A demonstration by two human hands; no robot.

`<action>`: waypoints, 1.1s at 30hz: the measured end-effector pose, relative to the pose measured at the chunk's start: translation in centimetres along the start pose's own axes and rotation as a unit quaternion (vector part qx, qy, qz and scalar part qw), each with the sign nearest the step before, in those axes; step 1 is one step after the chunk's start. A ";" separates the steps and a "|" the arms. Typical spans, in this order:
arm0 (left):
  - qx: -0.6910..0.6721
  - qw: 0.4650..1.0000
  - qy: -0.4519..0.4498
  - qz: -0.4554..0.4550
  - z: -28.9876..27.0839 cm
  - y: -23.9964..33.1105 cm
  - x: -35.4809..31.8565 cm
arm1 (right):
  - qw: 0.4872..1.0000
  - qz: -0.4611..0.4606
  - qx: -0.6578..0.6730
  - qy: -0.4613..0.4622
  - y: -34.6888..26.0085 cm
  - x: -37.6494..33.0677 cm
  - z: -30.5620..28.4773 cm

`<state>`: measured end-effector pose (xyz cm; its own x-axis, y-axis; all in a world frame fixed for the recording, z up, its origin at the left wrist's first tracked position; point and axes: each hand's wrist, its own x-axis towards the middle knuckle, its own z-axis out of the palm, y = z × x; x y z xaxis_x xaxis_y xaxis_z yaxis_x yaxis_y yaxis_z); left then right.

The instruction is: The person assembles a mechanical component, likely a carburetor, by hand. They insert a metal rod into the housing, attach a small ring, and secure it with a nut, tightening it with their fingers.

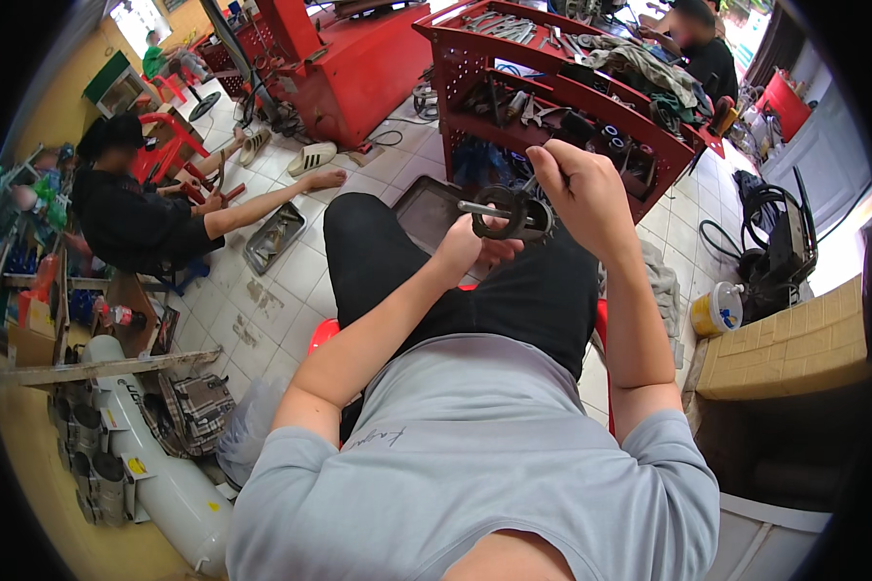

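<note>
Left hand (467, 248) grasps dark ring-shaped part (519, 223), silver shaft (480, 208) pointing left; right hand (583, 189) curled just up-right of it, can't tell its grip.

White tiled floor (293, 298), yellow wall (66, 92)

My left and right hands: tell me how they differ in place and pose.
The left hand is lower in the picture; the right hand is higher and further right. The left hand supports the dark ring-shaped metal part with fingers reaching beneath it, while the right hand is curled like a fist. Both are bare and close to that part.
</note>
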<state>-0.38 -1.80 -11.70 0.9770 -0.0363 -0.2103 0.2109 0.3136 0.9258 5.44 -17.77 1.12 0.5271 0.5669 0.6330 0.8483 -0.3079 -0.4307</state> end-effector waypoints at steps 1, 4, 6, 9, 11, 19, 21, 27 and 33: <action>-0.011 0.995 0.001 0.098 0.2 -0.4 0.2 | 1.000 0.007 -0.002 -0.001 -0.2 0.1 -0.3; 0.000 0.936 -0.004 0.353 1.6 -1.5 -0.1 | 0.999 0.012 -0.028 0.012 -0.3 0.1 -0.6; 0.063 0.880 -0.012 0.471 2.6 -2.2 -0.8 | 0.999 0.011 -0.031 0.022 -0.5 0.0 -0.5; 0.192 0.834 0.043 0.516 2.7 -2.3 -1.2 | 0.999 0.002 -0.016 0.034 -1.3 -0.2 0.2; 0.292 0.806 0.114 0.502 2.6 -1.7 -1.5 | 0.998 -0.022 -0.017 0.051 -1.4 -0.5 1.0; 0.268 0.782 0.080 0.557 0.4 2.4 -2.3 | 0.990 0.045 0.131 0.040 -2.1 -0.8 0.3; 0.173 0.825 0.034 0.536 0.7 4.0 -3.3 | 0.985 0.054 0.158 0.035 -1.4 -0.7 0.0; 0.230 0.746 0.042 0.624 -0.4 6.2 -3.9 | 0.979 0.019 0.196 0.056 -2.4 -1.1 -0.2; 0.239 0.743 0.081 0.621 -0.5 6.3 -4.2 | 0.983 -0.031 0.175 0.057 -3.1 -1.6 -1.0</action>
<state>-3.21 0.85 -5.11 0.4201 0.1258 0.8987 -0.8235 -0.3633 0.4357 1.99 -18.44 2.09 0.4935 0.4816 0.7242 0.8210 0.0170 -0.5707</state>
